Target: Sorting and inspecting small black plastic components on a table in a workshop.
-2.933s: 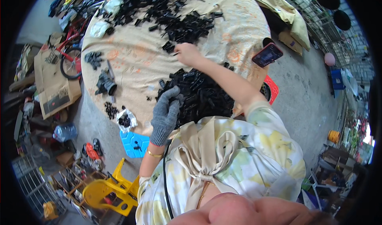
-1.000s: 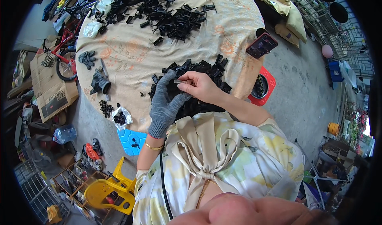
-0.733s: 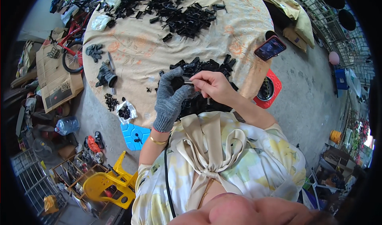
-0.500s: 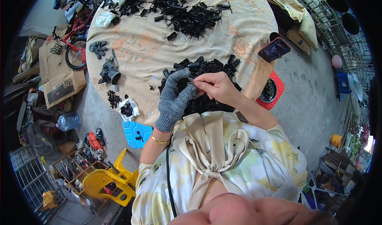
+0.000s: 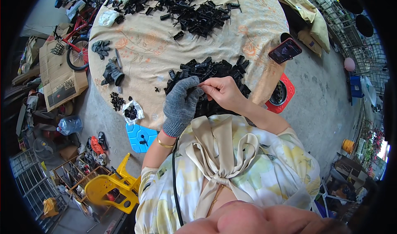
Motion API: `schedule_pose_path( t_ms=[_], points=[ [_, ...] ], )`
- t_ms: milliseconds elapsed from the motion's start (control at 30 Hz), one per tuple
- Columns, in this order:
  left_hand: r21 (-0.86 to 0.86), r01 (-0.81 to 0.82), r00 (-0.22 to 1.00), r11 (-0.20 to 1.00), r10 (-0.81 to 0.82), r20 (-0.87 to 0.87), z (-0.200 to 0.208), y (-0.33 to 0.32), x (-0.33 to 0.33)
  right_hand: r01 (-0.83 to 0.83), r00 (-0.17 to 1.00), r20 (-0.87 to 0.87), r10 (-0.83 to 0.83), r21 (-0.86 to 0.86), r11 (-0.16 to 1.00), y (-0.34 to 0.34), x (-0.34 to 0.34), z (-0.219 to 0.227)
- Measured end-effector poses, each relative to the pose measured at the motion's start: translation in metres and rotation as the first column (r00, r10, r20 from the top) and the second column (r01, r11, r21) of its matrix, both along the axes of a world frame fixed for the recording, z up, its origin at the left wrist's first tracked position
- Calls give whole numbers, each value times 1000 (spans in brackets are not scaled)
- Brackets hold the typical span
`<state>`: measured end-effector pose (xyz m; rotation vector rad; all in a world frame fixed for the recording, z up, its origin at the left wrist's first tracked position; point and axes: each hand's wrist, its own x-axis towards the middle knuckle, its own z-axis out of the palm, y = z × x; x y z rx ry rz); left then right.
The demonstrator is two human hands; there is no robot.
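Note:
My left hand (image 5: 182,105) wears a grey knitted glove. Its fingers are curled closed above the near edge of a heap of black plastic parts (image 5: 206,67). My bare right hand (image 5: 223,92) pinches with thumb and forefinger right at the gloved fingertips. Whatever small piece sits between the two hands is too hidden to name. Across the table lies a larger pile of black parts with thin pins (image 5: 202,21). To the left, a white wrapper (image 5: 138,108) holds small black pieces, with a cluster of small black bits (image 5: 117,101) beside it.
Dark gloves (image 5: 111,72) and a slim knife-like tool (image 5: 118,58) lie on the left of the cloth-covered table (image 5: 144,60). A phone (image 5: 285,51) stands at the right edge. Below are a red stool (image 5: 289,89), blue stool (image 5: 138,139) and yellow chair (image 5: 105,188).
My gloved left hand has turned and its fingers have closed in more. My right hand has stayed pinched close to it, shifting only slightly.

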<state>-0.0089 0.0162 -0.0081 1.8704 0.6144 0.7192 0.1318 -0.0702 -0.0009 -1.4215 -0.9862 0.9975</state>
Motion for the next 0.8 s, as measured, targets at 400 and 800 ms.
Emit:
schedule_pose_path(
  t_ms=[400,800],
  points=[
    [248,173,869,953,-29,-493,26,-9,12,41,927,368,-78,108,993,-2,4,-2],
    [630,-3,990,776,92,-109,27,-7,5,43,982,-182,-42,2,999,-6,20,-13]
  ],
)
